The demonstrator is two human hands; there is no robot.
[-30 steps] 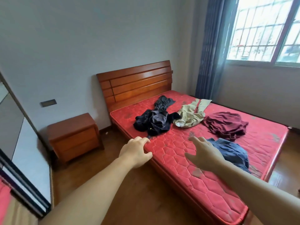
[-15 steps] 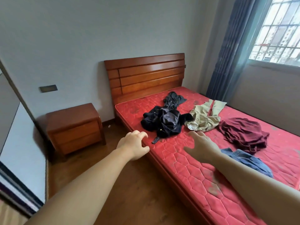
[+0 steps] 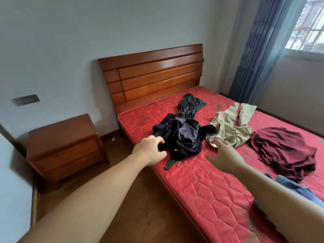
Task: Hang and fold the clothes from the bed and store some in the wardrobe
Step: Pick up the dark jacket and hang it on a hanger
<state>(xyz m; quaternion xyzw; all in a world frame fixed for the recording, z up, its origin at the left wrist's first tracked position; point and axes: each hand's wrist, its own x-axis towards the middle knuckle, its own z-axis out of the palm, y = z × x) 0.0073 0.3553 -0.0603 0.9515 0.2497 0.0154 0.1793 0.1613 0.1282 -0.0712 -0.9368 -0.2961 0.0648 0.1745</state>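
Two hands reach out over the near edge of the bed point(image 3: 201, 186), and neither has hold of anything yet. The left hand point(image 3: 149, 149) has its fingers loosely curled, the tips just at the near-left fringe of the dark navy garment point(image 3: 180, 137); whether they already touch the cloth I cannot tell. The right hand point(image 3: 222, 155) is spread and relaxed, hovering over bare mattress between that dark heap and the khaki trousers point(image 3: 229, 127), its fingertips close to the trousers' pale waistband.

The dark garment lies straight ahead of the left hand and slightly to the left of the right one. Its long axis runs away from the person toward the headboard point(image 3: 154, 76), with a thin strap trailing off its near end toward the mattress edge. The left hand is clearly the nearer, so I would expect it to take the near hem first, the right coming across to catch the other side.

Further right, well apart from both hands, sits a crumpled maroon garment point(image 3: 284, 151), and a blue garment point(image 3: 294, 186) shows partly behind the right forearm. A wooden nightstand point(image 3: 64, 146) stands beside the bed. No wardrobe is plainly in view, so every piece remains to be sorted.
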